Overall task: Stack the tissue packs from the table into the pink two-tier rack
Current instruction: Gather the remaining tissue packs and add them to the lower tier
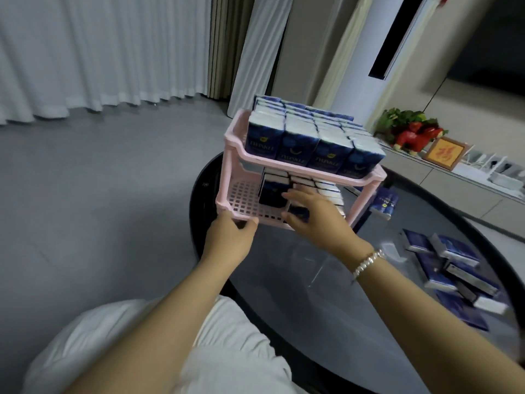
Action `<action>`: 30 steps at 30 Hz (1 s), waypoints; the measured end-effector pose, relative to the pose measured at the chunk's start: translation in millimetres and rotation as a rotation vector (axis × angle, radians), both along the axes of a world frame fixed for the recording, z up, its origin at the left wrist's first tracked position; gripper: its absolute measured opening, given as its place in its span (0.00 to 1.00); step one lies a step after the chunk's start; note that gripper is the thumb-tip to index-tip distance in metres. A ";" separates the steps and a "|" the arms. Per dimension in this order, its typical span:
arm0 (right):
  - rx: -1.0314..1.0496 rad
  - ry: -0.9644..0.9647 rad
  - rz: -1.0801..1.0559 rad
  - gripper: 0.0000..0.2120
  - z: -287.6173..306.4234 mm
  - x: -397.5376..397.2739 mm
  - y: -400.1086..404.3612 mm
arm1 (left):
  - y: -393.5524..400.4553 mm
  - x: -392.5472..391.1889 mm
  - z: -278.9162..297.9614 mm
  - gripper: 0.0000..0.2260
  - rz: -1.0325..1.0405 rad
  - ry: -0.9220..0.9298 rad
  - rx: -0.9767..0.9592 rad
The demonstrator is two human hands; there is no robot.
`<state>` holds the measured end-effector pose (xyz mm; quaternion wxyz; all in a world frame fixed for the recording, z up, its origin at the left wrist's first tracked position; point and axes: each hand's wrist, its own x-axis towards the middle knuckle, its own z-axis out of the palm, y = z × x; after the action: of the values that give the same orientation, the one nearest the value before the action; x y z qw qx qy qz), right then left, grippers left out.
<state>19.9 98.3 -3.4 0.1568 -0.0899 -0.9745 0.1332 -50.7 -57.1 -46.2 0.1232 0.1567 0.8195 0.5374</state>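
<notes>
At the centre of the frame, the pink two-tier rack (pixel 287 169) stands on the dark round surface (pixel 355 294). Its upper tier is packed with upright blue tissue packs (pixel 309 137). The left hand (pixel 230 237) grips the rack's lower front edge. The right hand (pixel 318 214), wearing a bracelet (pixel 368 263), is closed around one tissue pack (pixel 298 214) at the lower tier, beside packs already there. Loose packs (pixel 457 271) lie scattered at the right of the frame.

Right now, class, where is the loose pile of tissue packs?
In the head view, the pile lies on the dark table, right of the pink rack.
</notes>
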 end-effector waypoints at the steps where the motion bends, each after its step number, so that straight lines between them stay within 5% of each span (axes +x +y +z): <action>1: -0.028 0.022 -0.016 0.20 0.4 10.5 -1.9 | -0.6 3.0 0.7 0.15 -0.041 -0.010 -0.008; 7: -0.122 0.126 -0.142 0.15 0.2 77.2 1.8 | 10.0 24.7 14.5 0.05 -0.224 0.040 -0.078; 14: -0.120 0.165 -0.356 0.13 -17.0 156.6 39.7 | 61.8 74.2 25.5 0.07 -0.388 0.148 -0.116; 24: -0.065 0.375 -0.691 0.11 -49.2 252.9 93.9 | 155.5 165.9 6.3 0.07 -0.548 0.026 -0.050; 30: -0.226 0.285 -0.808 0.15 -67.1 273.2 106.9 | 193.0 199.7 -4.2 0.13 -0.546 -0.005 -0.067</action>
<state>293.1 205.2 -70.5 0.3185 -0.4608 -0.8091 0.1779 149.0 135.9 -50.4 0.2705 0.3664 0.7640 0.4570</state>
